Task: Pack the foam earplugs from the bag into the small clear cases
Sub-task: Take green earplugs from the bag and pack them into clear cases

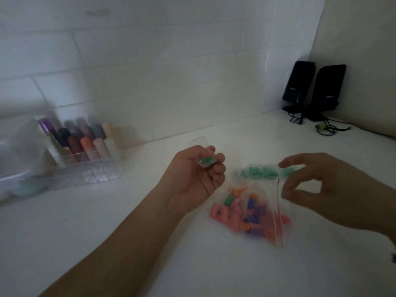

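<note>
Fingers of my left hand are curled around a small clear case, palm up, with its lid standing open behind my fingertips and a green earplug showing inside it. From my head camera that hand hangs above the white tabletop, just left of the bag. Over on the other side, my right hand hovers above the bag's top edge with the fingers loosely bent and spread — the thumb and forefinger stand apart and nothing sits between them. The clear zip bag lies flat on the table between my two hands, its red seal line running down the right side, and the foam earplugs inside are a blurred heap of pink, orange, purple and green. Beyond the bag, near my right fingertips, a short row of teal earplugs lies on the table; whether they rest in cases I cannot tell. Further left stands a clear organiser filled with coloured tubes — beside it a frosted plastic box. Two black speakers with tangled cables sit in the far right corner against the tiled wall.
</note>
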`<state>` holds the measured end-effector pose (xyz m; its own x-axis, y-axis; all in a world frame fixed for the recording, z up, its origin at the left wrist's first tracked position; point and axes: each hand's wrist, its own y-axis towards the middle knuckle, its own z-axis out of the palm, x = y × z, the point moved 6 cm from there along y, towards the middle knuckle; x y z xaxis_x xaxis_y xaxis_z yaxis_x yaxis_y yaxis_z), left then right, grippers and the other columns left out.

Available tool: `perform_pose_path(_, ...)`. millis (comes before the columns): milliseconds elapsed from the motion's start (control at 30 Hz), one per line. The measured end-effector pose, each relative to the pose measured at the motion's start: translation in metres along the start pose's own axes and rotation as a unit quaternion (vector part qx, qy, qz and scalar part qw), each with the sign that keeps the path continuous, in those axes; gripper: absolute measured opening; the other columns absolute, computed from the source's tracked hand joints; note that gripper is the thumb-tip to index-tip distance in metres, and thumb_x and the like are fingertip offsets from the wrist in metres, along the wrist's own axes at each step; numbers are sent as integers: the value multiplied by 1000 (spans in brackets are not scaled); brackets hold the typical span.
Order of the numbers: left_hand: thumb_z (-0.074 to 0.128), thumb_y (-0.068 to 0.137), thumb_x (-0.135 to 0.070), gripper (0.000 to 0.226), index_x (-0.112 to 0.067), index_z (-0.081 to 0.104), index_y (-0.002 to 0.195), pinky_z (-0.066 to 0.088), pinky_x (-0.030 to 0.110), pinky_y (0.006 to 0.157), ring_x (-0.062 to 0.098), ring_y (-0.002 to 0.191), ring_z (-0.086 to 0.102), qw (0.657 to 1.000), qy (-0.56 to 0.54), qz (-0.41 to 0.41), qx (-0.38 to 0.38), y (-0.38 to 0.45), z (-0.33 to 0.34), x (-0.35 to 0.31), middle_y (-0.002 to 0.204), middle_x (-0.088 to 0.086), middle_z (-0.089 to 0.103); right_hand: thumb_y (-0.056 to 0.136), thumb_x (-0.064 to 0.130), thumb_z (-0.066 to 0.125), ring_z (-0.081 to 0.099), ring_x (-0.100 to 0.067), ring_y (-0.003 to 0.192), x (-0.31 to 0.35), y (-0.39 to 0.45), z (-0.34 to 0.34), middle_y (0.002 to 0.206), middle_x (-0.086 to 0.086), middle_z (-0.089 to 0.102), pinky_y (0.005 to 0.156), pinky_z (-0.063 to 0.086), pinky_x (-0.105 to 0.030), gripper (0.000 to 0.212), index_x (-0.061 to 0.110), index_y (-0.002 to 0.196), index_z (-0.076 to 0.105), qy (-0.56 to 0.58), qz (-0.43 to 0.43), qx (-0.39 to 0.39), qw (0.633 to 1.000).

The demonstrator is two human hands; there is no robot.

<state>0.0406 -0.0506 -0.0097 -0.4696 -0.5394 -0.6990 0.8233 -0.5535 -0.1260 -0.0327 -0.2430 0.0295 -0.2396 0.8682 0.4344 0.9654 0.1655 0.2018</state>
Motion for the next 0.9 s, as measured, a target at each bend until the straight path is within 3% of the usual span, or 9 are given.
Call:
perform_pose_path(67,47,72,1,21,-15,45,85,37,21,50,15,56,43,1000,14,1,-17,2,-3,1,74,7,51,72,49,64,28,9,129,5,-2,13,127,44,33,107,32,-24,7,54,76,69,6,-28,55,998)
perform_pose_path(133,47,70,4,24,-14,45,86,38,21,49,15,55,44,999,25,-2,-24,2,-5,3,74,8,51,80,43,65,5,12,138,10,-2,26,138,46,17,111,19,-20,14,54,87,69,15,-43,98,994)
perform_pose_path(267,46,75,6,25,-13,45,91,41,22,48,17,56,46,998,32,-10,-55,6,-11,7,74,9,54,89,42,49,-15,-1,143,21,0,47,153,31,-6,117,15,-32,28,66,103,55,-18,-65,126,990)
perform_pose_path(367,41,83,7,21,-12,46,91,41,22,49,17,56,46,995,20,-7,-99,9,-21,10,71,9,55,95,39,49,-17,-6,143,28,2,58,156,24,-10,120,8,-37,36,75,95,42,-38,-67,111,991)
perform_pose_path(467,39,83,8,21,-12,45,88,41,21,47,17,54,46,992,7,-14,-122,10,-25,15,69,9,54,94,43,52,-12,-11,145,25,7,63,158,18,-5,119,13,-41,25,61,111,53,-58,-64,72,994)
perform_pose_path(600,39,84,8,22,-12,45,88,40,19,45,16,54,46,991,13,-16,-132,10,-23,20,69,9,54,87,59,47,-9,-18,145,26,13,72,159,12,-2,118,16,-40,35,54,121,53,-80,-45,67,994)
perform_pose_path(700,39,85,8,22,-12,45,89,41,18,43,16,53,47,990,13,-13,-138,10,-22,22,69,9,55,75,58,47,4,-22,145,32,16,77,158,8,15,115,23,-43,39,41,104,66,-33,-37,38,998)
perform_pose_path(767,39,85,8,22,-13,45,88,40,17,43,16,53,46,990,8,-12,-143,10,-22,23,68,9,54,75,55,50,8,-20,143,33,19,79,156,9,22,114,24,-38,35,32,93,69,-30,-10,21,999)
perform_pose_path(900,39,84,8,21,-11,46,87,40,20,45,16,52,47,989,-9,-10,-144,11,-20,26,67,10,54,83,51,57,0,-20,146,32,23,80,159,12,14,113,22,-34,25,32,93,69,-90,19,16,996)
